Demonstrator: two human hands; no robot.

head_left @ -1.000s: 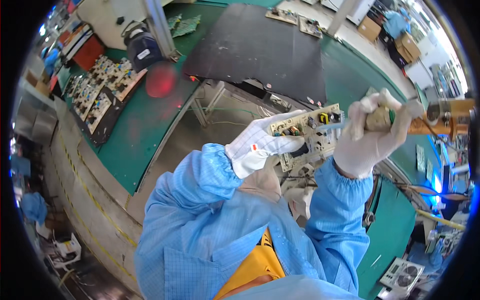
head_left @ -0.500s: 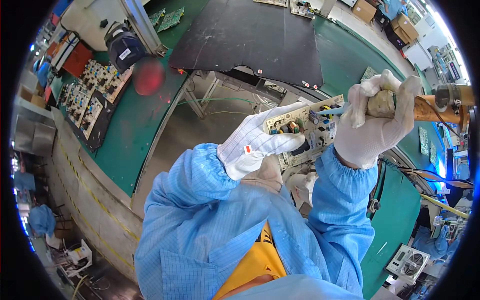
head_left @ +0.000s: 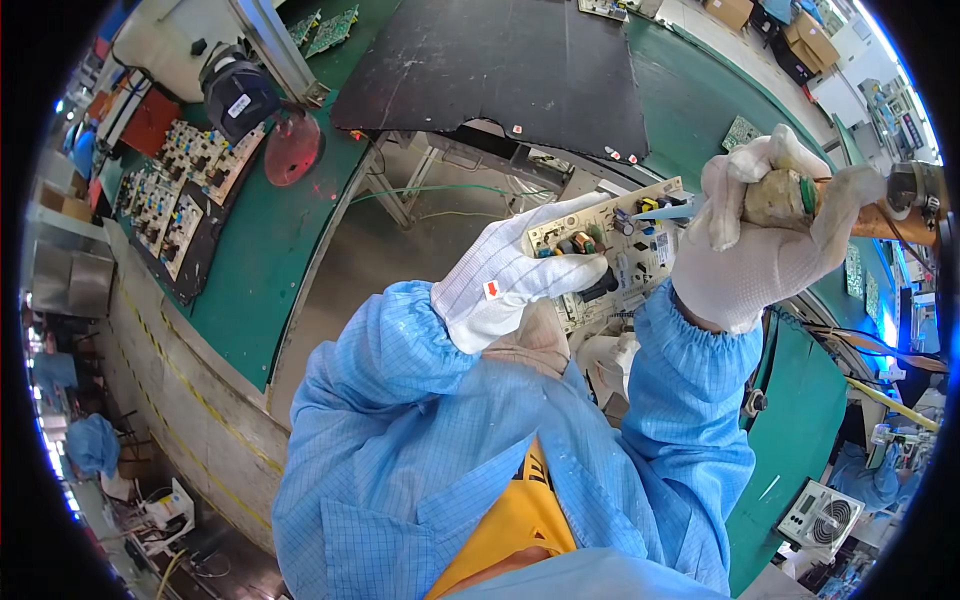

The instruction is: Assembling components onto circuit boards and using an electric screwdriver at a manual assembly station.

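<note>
Here we are, live: we've got the PCB (head_left: 645, 262) up in mid-air in front of us, a cream board w/ caps, coils & dark parts on its face, tilted, component side toward us. Our L hand (head_left: 515, 272), white glove on, has its grip clamped on the board's left part, thumb across the components, most fingers hidden behind. Opposite, our R hand (head_left: 755, 265), also gloved, has its grip curled round a beige block (head_left: 774, 200) w/ a green end. A pale-blue tip (head_left: 664, 212) pokes out left of that hand, aimed at a small cap near the PCB's top edge; touching or just above, we can't tell. Nor if block & tip are one tool.

Right beside the R hand: an orange-brown pipe (head_left: 895, 223) w/ a metal clamp. Straight ahead, a black mat (head_left: 490, 60), red-&-white bits along its near edge. Out L, a green tabletop (head_left: 245, 265): cream boards (head_left: 185, 225) in rows on a dark sheet, a red round thing (head_left: 293, 148) nearby, dark rounded item (head_left: 240, 95) w/ white label just behind. Low R, a white box (head_left: 820, 520) w/ round fan grille. Our blue sleeves (head_left: 690, 400) run back to a blue coat, yellow top at the neck.
</note>
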